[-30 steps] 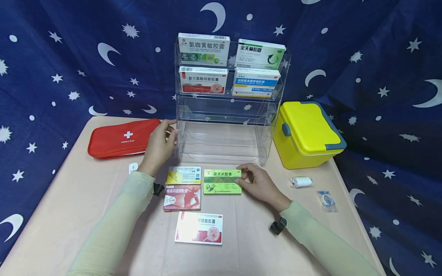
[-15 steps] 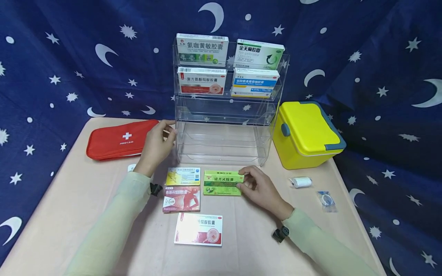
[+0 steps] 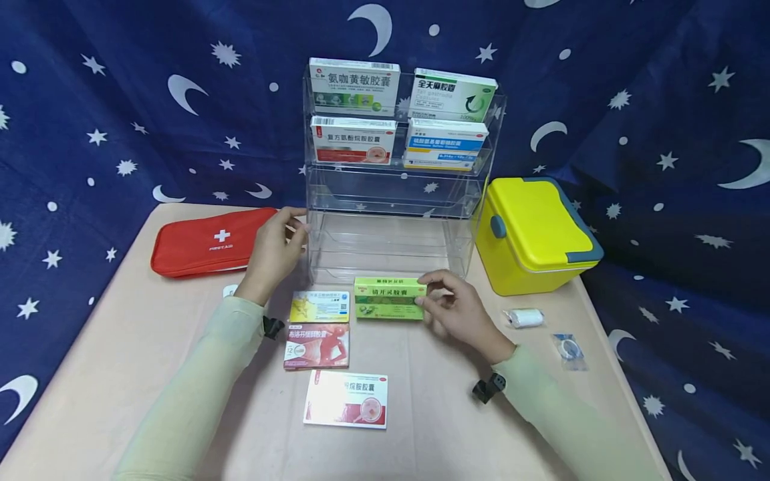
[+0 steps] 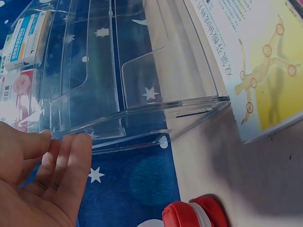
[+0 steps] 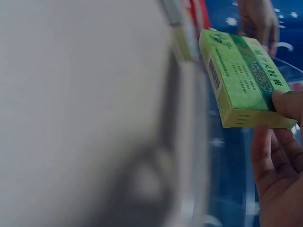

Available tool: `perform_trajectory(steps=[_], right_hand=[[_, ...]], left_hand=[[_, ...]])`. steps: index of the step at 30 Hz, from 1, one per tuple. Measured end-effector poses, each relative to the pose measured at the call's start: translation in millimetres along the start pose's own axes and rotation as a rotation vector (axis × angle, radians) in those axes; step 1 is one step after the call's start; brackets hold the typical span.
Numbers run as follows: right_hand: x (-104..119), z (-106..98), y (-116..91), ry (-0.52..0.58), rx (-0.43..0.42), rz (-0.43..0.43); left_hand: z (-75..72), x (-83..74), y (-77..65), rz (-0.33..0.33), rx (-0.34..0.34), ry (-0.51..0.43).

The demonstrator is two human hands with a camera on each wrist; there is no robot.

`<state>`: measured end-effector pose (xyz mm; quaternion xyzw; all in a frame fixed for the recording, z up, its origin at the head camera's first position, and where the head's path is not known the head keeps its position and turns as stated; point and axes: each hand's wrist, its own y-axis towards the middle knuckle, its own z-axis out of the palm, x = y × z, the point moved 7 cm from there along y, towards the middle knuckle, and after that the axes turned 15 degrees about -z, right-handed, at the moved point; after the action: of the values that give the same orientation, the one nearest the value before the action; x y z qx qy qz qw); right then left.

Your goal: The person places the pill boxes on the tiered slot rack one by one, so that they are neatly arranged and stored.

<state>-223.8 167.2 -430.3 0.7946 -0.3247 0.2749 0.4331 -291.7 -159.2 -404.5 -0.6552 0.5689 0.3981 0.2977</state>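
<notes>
A green medicine box (image 3: 390, 298) is pinched at its right end by my right hand (image 3: 458, 310), its front face tilted up in front of the rack's bottom tier. In the right wrist view, the thumb lies on the printed face of the green box (image 5: 251, 75), with the fingers under it. My left hand (image 3: 279, 250) holds the left side edge of a clear acrylic display rack (image 3: 385, 264); in the left wrist view, thumb and fingertips of that hand (image 4: 52, 175) meet at the rack's edge. Four-tiered and upright, the rack carries medicine boxes in its upper two tiers.
Before the rack lie a yellow-and-white box (image 3: 319, 306), a pink box (image 3: 317, 347) and a white-and-red box (image 3: 345, 399). A red first-aid pouch (image 3: 210, 244) is at left. At right stand a yellow case (image 3: 535, 234), a wrapped white roll (image 3: 525, 317) and a small packet (image 3: 568, 351).
The green box, flat on the table a second ago, has been tilted up and moved toward the rack by my right hand. My left hand stays at the rack's side.
</notes>
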Motion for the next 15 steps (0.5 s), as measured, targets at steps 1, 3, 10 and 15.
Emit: perform_trajectory(steps=[1, 3, 10, 15], right_hand=[[8.5, -4.1, 11.7, -0.009, -0.012, -0.018], [26.2, -12.8, 36.9, -0.036, -0.038, -0.058], [42.6, -36.1, 122.3, -0.074, -0.151, -0.177], [31.4, -43.4, 168.3, -0.131, -0.183, -0.198]], left_hand=[[-0.3, 0.7, -0.1, -0.001, 0.0, -0.001], [-1.0, 1.9, -0.2, -0.005, -0.002, -0.001], [-0.7, 4.3, 1.4, -0.018, 0.003, 0.008], [0.1, 3.7, 1.8, -0.015, 0.008, 0.008]])
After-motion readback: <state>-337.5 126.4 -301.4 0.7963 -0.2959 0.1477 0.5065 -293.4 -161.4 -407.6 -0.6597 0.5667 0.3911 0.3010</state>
